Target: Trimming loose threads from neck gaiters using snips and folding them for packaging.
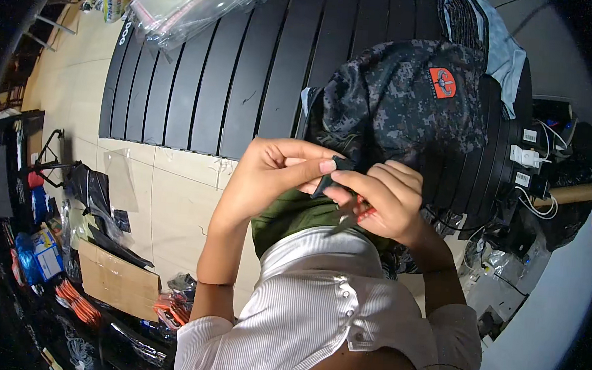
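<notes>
As left fingers [310, 170] and right fingers [360, 181] pinch one dark cloth [323, 186], one red-handled cutter [346, 222] in right palm

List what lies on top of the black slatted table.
On the black slatted table are clear plastic packets, dark camouflage fabric and light-blue cloth. Whatever lies beneath the camouflage fabric is covered.

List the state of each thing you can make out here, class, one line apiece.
Left hand: closed, pinching the dark piece
Right hand: curled around the red-handled tool, fingertips at the dark piece
Dark piece: held up between both hands
Red-handled tool: blurred; open or shut unclear
Camouflage garment: rumpled, lying on the table
Clear plastic packaging: lying on the table
</notes>
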